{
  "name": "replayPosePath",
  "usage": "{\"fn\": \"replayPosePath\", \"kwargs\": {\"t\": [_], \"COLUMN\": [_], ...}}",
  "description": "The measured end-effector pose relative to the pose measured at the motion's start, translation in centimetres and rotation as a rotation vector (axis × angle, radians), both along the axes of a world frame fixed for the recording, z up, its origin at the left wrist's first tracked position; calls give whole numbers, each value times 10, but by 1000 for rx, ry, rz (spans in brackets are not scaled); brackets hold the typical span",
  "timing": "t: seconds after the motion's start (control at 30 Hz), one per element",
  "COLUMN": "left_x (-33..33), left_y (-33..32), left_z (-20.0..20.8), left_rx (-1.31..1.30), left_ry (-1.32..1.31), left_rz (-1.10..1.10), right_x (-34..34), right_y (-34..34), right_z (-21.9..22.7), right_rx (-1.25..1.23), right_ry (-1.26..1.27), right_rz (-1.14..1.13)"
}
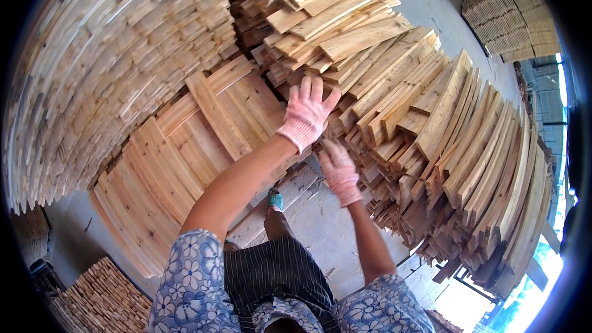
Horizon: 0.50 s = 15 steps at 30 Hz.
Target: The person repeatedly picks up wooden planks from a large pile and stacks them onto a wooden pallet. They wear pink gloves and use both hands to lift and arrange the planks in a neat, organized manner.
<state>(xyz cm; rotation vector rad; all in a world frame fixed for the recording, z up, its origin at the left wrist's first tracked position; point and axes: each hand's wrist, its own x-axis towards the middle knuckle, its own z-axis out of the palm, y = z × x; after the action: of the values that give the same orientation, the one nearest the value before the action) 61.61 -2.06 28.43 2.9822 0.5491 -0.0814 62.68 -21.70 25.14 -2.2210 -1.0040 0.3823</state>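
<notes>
From the head camera, the left hand [307, 111], in a pink knit glove, reaches up and forward with the arm nearly straight, bare from a blue flowered sleeve [188, 283]. Its fingers are spread and the palm lies flat against the ends of the planks [364, 37] in the leaning pile; it is released, gripping nothing. The right hand [339, 172], gloved the same way, is lower and nearer the body, the forearm rising steeply from the lower edge. Its fingers curl in among the plank ends just under the left wrist; whether they actually clasp a plank I cannot tell, since the fingertips are hidden in the wood.

Two hands, two gloves, two flowered sleeves. The planks are far too many to count: one big leaning pile fans from the top centre down to the right, touching both hands. A second stack [111, 61] fills the upper left. Between them lies one flat layer of boards [179, 160], with a single loose plank [216, 114] laid slanting across it. One foot in a teal shoe [274, 199] stands on the concrete floor [327, 228] below the hands. Two more stacks show at the rim: one far back [505, 18], one low left [102, 299]. A striped apron [271, 274] covers the lap.
</notes>
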Motion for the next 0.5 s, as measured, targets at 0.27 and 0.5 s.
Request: {"fn": "replayPosePath", "kwargs": {"t": [0.27,0.5], "left_x": [126,143], "left_y": [31,100], "left_z": [-5,28], "left_rx": [-77,-704], "left_ry": [196,-74], "left_rz": [-105,64], "right_x": [-91,-56], "right_y": [-82,-62], "right_z": [-46,-39], "right_rx": [-242,32], "right_ry": [578,756], "right_rz": [-62,-179]}}
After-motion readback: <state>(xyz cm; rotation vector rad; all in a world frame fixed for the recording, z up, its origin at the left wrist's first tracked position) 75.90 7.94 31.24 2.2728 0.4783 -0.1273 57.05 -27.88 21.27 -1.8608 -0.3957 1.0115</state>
